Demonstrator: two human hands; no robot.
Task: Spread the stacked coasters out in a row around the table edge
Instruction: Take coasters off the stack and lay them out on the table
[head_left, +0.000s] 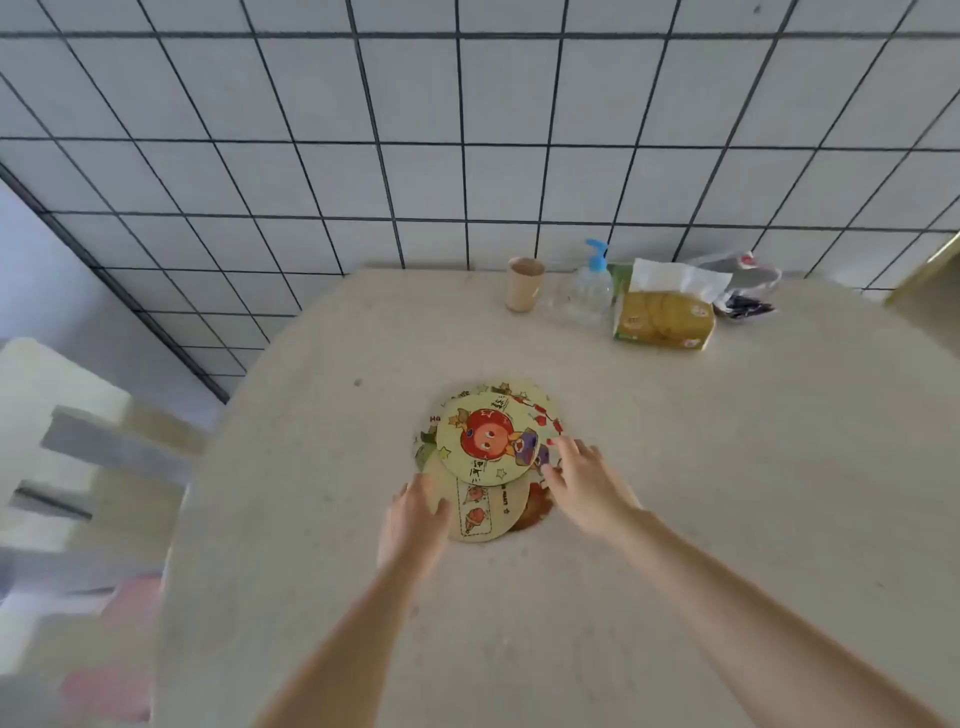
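Observation:
A loose pile of round yellow cartoon coasters lies in the middle of the beige table, the discs slid partly off one another. The top one shows a red round-faced character. My left hand rests at the pile's near left edge, fingers apart, touching a lower coaster. My right hand is at the pile's right edge with fingers spread, fingertips against the coasters. Neither hand visibly grips a disc.
At the table's far side stand a beige cup, a clear pump bottle with a blue top, a yellow tissue pack and a plastic bag. A tiled wall rises behind. A pale chair stands at the left.

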